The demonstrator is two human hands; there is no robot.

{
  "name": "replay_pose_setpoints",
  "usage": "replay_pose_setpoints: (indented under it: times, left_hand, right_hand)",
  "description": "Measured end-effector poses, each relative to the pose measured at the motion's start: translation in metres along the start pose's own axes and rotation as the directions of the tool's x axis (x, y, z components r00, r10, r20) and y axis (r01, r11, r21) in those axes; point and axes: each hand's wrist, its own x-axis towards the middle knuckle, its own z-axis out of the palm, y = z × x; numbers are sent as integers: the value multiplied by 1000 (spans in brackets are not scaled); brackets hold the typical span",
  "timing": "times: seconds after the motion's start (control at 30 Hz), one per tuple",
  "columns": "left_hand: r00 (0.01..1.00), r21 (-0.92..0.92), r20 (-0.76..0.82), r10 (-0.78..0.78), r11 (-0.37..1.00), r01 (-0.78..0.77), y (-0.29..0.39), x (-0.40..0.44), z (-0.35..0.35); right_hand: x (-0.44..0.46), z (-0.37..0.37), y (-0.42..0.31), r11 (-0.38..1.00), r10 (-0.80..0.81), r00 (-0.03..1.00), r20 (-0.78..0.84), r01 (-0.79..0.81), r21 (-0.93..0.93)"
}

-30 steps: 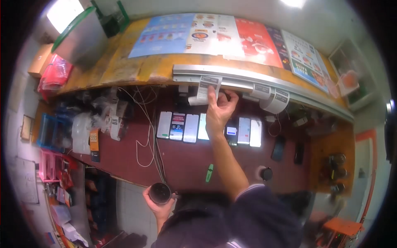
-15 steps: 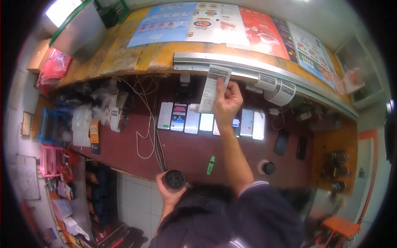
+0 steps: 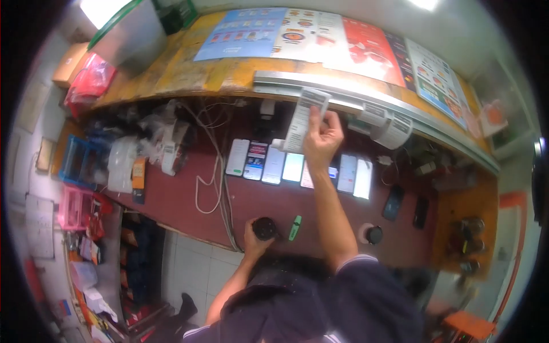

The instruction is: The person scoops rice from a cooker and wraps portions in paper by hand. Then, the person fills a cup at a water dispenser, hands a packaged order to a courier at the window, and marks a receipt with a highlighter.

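Note:
My right hand (image 3: 323,138) pinches a long printed paper receipt (image 3: 299,121) between thumb and fingers. The receipt's upper end is by the metal rail (image 3: 320,91) along the shelf edge; whether it touches the rail I cannot tell. Lower down, my left hand (image 3: 255,242) is wrapped around a dark-topped cup (image 3: 264,228) at the front edge of the maroon table. A green highlighter (image 3: 295,227) lies just right of that cup. Below the receipt is a row of several phones with lit screens (image 3: 274,166), partly hidden by my right forearm.
Other receipts (image 3: 394,130) hang from the rail to the right. Two dark phones (image 3: 393,201) and a small dark-lidded container (image 3: 374,234) are on the table's right. White cables (image 3: 213,194) run down the left, beside plastic bags (image 3: 123,163). Printed menus (image 3: 366,48) cover the shelf above.
My left hand has moved the cup up and right, over the table edge and nearer the highlighter. My right hand still holds the receipt by the rail. The view has shifted slightly.

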Motion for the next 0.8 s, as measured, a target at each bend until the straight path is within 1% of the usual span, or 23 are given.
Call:
replay_pose_setpoints:
  times: [0.03, 0.07, 0.1, 0.13, 0.17, 0.2, 0.23, 0.27, 0.3, 0.33, 0.37, 0.4, 0.43, 0.47, 0.5, 0.53, 0.57, 0.6, 0.63, 0.67, 0.73, 0.77, 0.8]
  left_hand:
    - [999, 14, -36, -11, 1000, 11, -4, 0, -2]
    - [1000, 38, -8, 2, 999, -2, -4, 0, -3]
    - [1000, 65, 9, 5, 998, -6, -4, -2, -6]
    - [999, 72, 46, -4, 997, 1, -3, -1, -10]
    - [997, 78, 75, -16, 997, 10, -2, -1, -14]
    - [999, 99, -6, -43, 994, 43, -4, -3, -16]
    - [1000, 78, 9, -7, 997, 6, -7, -5, -15]
    - [999, 49, 36, 38, 998, -40, -11, -5, -15]
    - [1000, 55, -7, 29, 998, -29, -15, -4, -15]
    - [999, 40, 22, 47, 998, -48, -19, -6, -13]
    - [996, 20, 57, 65, 998, -66, -20, -7, -12]
    - [998, 17, 29, 60, 998, -60, -20, -7, -15]
    - [995, 21, 84, 55, 998, -57, -14, -7, -19]
    - [988, 21, 143, 52, 998, -56, -10, -7, -23]
    - [992, 13, 117, 55, 998, -57, -8, -7, -26]
    - [990, 81, 132, 55, 995, -66, -8, -11, -28]
    - [989, 153, 139, 54, 985, -76, -7, -12, -33]
    - [993, 152, 104, 54, 986, -69, -6, -11, -41]
    - [988, 135, 137, 71, 987, -90, -6, -14, -49]
    - [980, 114, 176, 89, 987, -110, -5, -18, -58]
    - [983, 106, 152, 99, 988, -116, -1, -25, -79]
    - [982, 100, 150, 118, 986, -134, -2, -24, -88]
    - [977, 77, 164, 133, 986, -147, -5, -24, -95]
  right_hand:
    - [1, 1, 2, 998, -13, 1000, -15, 12, -63]
    - [7, -1, 14, 972, -176, 984, -25, 169, -163]
    - [8, 3, 9, 964, -222, 974, -50, 212, -161]
    - [9, 2, 12, 967, -166, 982, -86, 145, -209]
    - [7, 9, -2, 978, -92, 990, -110, 69, -196]
    - [7, 19, -11, 987, -113, 982, -150, 94, -129]
    - [11, 13, -7, 949, -183, 976, -119, 144, -281]
    - [13, 8, -5, 879, -266, 960, -82, 206, -431]
    - [9, 15, -12, 868, -290, 949, -127, 204, -453]
    - [6, 20, -20, 852, -317, 932, -174, 200, -484]
    - [4, 21, -22, 868, -275, 946, -170, 169, -468]
    - [3, 24, -26, 881, -236, 958, -164, 140, -451]
    - [0, 29, -41, 794, -276, 956, -100, 168, -584]
    - [0, 27, -42, 725, -280, 960, -24, 194, -661]
    - [3, 24, -38, 644, -325, 945, 27, 242, -725]
    - [5, 19, -33, 551, -366, 927, 82, 287, -783]
    - [7, 14, -29, 526, -395, 912, 112, 325, -786]
    - [9, 11, -24, 506, -422, 895, 144, 364, -782]
    - [8, 11, -24, 497, -416, 891, 182, 390, -775]
    - [8, 11, -24, 522, -410, 894, 181, 393, -757]
    - [6, 12, -28, 266, -416, 885, 207, 337, -903]
    - [5, 14, -31, 245, -428, 878, 212, 339, -908]
    - [3, 15, -33, 126, -442, 859, 259, 345, -930]
